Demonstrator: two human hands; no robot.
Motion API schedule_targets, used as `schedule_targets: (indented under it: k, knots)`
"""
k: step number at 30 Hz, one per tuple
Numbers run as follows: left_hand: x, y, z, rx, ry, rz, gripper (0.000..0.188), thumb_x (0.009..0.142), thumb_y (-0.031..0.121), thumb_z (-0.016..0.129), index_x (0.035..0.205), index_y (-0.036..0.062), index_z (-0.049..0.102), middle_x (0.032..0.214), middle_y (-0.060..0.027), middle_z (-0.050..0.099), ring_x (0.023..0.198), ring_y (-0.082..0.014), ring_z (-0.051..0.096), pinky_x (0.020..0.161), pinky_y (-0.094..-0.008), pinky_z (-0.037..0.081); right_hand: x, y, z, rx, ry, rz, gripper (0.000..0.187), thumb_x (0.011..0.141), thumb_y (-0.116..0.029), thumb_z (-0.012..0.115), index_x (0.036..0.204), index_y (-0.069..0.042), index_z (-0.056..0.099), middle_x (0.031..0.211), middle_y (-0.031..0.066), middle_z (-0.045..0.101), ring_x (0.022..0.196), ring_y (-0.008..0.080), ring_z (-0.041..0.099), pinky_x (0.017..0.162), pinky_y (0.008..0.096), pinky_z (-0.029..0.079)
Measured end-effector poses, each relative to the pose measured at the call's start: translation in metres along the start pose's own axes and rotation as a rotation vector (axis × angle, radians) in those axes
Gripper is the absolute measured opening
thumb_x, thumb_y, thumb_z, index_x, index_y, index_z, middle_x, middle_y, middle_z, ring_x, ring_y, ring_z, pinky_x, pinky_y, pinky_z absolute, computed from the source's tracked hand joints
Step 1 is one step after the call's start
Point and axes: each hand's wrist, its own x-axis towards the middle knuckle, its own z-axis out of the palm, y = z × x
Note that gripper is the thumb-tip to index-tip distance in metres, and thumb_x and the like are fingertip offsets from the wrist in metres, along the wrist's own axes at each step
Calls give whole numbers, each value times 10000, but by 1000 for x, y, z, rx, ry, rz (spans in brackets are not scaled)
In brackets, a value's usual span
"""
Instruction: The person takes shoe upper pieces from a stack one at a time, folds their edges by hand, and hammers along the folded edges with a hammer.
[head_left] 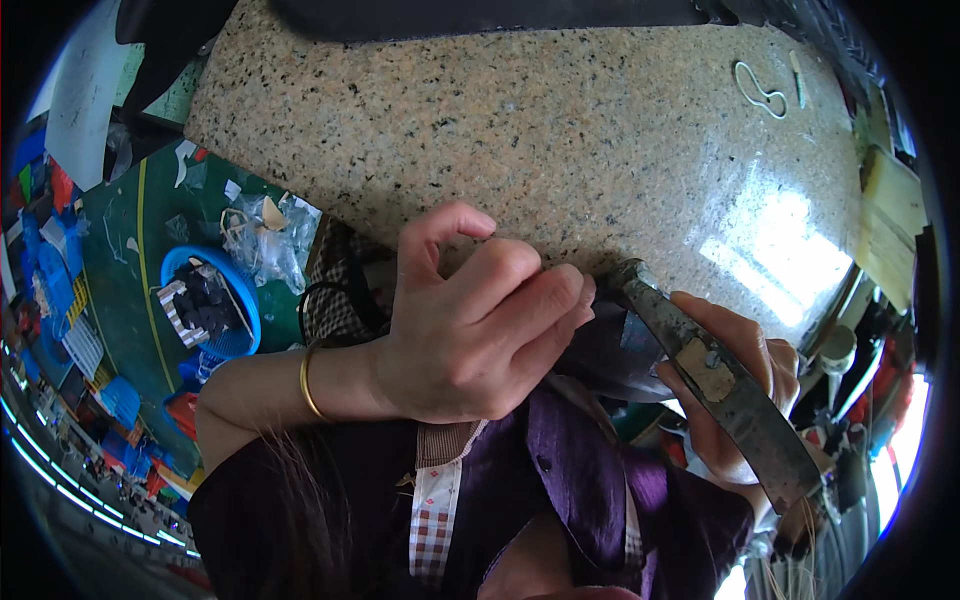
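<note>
My right hand (735, 332) is closed round a hammer (760, 425). Its long, curved dark metal head faces up, with a pale wood end showing in the middle; the rest of the handle is hidden. One end of the head comes close to the fingers of my left hand (490, 325), at the near edge of the speckled stone table (480, 130). That left hand is closed, its index finger bent and raised; whatever its fingertips hold is hidden. Dark, smooth material (615, 355) lies below and between the hands; its kind is unclear.
At the table's far right lie a thin white loop (760, 92) and a small slim stick-like piece (798, 80). A blue basket (255, 325) with dark scraps stands on the green floor to the left, beside clear plastic bags (275, 240). A dark machine-like body (480, 15) borders the far edge.
</note>
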Motion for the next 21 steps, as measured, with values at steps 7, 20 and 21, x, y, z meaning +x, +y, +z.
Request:
schedule_targets:
  k: [7, 20, 21]
  knots:
    - [8, 22, 1, 150, 15, 86, 87, 697, 114, 718, 761, 55, 708, 816, 25, 623, 754, -137, 500, 811, -438, 389, -12, 1, -7, 8, -8, -52, 417, 753, -189, 763, 1116, -30, 634, 892, 99, 707, 776, 237, 685, 695, 336, 503]
    - [1, -2, -22, -60, -221, 132, 208, 736, 173, 690, 925, 90, 702, 769, 3, 493, 706, -157, 508, 701, -353, 456, 8, 12, 3, 166, -199, -152, 337, 747, -105, 741, 1061, -27, 645, 818, 108, 705, 731, 195, 696, 668, 327, 537]
    - [3, -6, -17, -183, -221, 174, 197, 734, 148, 680, 914, 67, 696, 765, -10, 496, 708, -166, 520, 683, -339, 460, 9, 25, 0, 98, -119, -338, 427, 794, -144, 685, 1178, -6, 560, 723, 87, 656, 576, 184, 667, 490, 336, 521]
